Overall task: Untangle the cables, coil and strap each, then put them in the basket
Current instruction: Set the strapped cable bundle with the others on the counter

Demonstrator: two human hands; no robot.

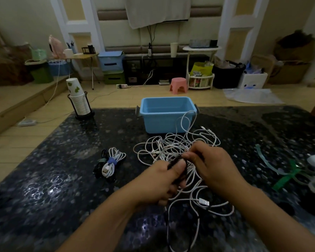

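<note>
Cables [173, 148] lie in a loose white tangle on the dark speckled table [62, 179], directly under and just beyond both hands, with loops running back toward the wrists. One white loop leans against the front wall of the blue basket [166, 114], which stands beyond the hands, near the far table edge. The left hand [162, 180] has its fingers curled round a thin black cable [176, 160], with the thumb laid over it. The right hand [211, 164] meets the left at that same cable and pinches it with its fingertips; the exact finger contact is blurred. A white USB plug [204, 202] rests on the table below the right hand, between the two forearms. Left of the left hand, well apart from the tangle, a white coiled cable [113, 161] bound with a blue strap [111, 161] lies touching a black coiled cable [99, 167]. Right of the right hand, green straps [287, 176] lie loose on the table. Beyond and left of the left hand, a stack of paper cups [78, 100] sits in a black holder.
</note>
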